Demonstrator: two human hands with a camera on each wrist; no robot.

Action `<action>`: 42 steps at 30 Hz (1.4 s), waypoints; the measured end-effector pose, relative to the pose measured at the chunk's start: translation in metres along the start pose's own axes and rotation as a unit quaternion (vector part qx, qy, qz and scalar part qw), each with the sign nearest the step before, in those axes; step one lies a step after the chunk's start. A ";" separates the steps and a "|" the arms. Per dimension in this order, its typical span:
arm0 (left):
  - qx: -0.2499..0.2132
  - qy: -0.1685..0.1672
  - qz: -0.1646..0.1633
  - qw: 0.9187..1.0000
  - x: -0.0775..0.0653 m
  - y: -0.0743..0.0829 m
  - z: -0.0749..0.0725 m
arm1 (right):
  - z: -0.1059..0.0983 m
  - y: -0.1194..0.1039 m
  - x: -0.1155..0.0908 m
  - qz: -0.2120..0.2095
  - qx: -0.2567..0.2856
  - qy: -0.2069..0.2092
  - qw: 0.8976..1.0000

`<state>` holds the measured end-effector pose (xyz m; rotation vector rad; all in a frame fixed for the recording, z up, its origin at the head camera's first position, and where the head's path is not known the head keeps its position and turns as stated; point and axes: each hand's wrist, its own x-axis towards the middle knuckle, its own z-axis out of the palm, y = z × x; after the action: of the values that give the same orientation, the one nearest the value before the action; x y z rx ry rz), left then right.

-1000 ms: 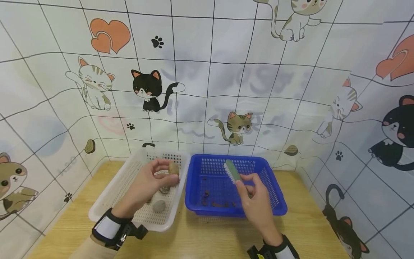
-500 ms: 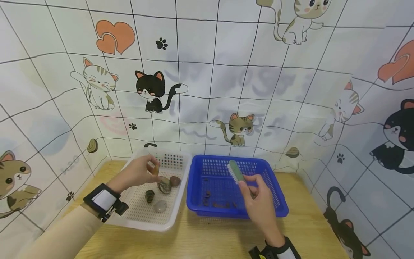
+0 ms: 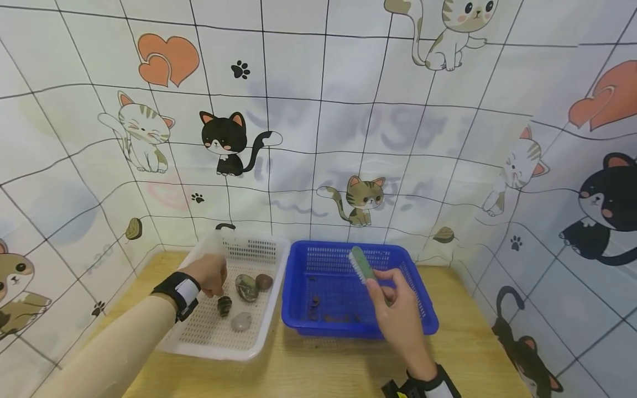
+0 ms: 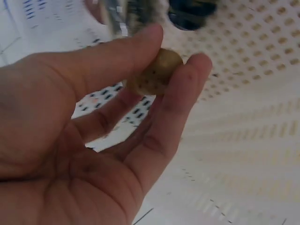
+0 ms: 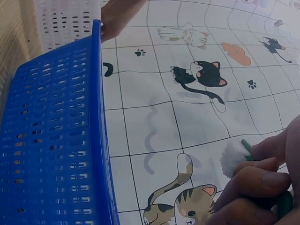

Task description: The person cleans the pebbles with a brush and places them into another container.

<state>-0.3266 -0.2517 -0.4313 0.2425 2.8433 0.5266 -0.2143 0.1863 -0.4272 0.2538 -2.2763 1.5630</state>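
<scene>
Between thumb and fingers, my left hand point(image 3: 209, 273) pinches a yellowish-brown stone point(image 4: 161, 71), low over the left part of the white basket point(image 3: 199, 331). In the head view that stone is hidden behind the hand. Near it in the basket lie a dark striped stone point(image 3: 224, 305), a pale grey stone point(image 3: 241, 321), a mottled green stone point(image 3: 246, 288) and a reddish-brown stone point(image 3: 264, 282). My right hand point(image 3: 400, 320) grips a small green brush point(image 3: 363, 264) with white bristles, held up over the right side of the blue basket point(image 3: 303, 326).
Several small brown bits point(image 3: 315, 302) lie on the blue basket's floor. Both baskets stand side by side on a wooden table point(image 3: 298, 370). A cat-patterned sheet point(image 3: 298, 121) rises behind and at both sides.
My left hand has moved left and down with the yellowish-brown stone, from the basket's right side to its left, uncovering the other stones. The right hand has stayed about where it was with the brush.
</scene>
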 end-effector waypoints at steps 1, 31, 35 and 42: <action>0.008 -0.008 -0.004 1.000 0.002 -0.003 0.002 | 0.000 0.000 0.001 0.000 -0.002 0.000 1.000; 0.104 -0.063 -0.018 0.992 -0.009 0.002 0.000 | -0.018 0.016 0.007 0.025 -0.141 -0.054 0.988; 0.097 -0.031 0.035 0.994 -0.009 0.005 0.001 | -0.023 0.017 0.011 0.037 -0.179 -0.073 0.980; 0.083 0.025 0.106 0.991 -0.021 0.024 -0.003 | -0.031 0.016 0.029 0.035 -0.242 -0.109 0.964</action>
<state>-0.3046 -0.2353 -0.4154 0.5731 2.9295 0.3388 -0.2402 0.2224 -0.4202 0.2201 -2.7772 0.9969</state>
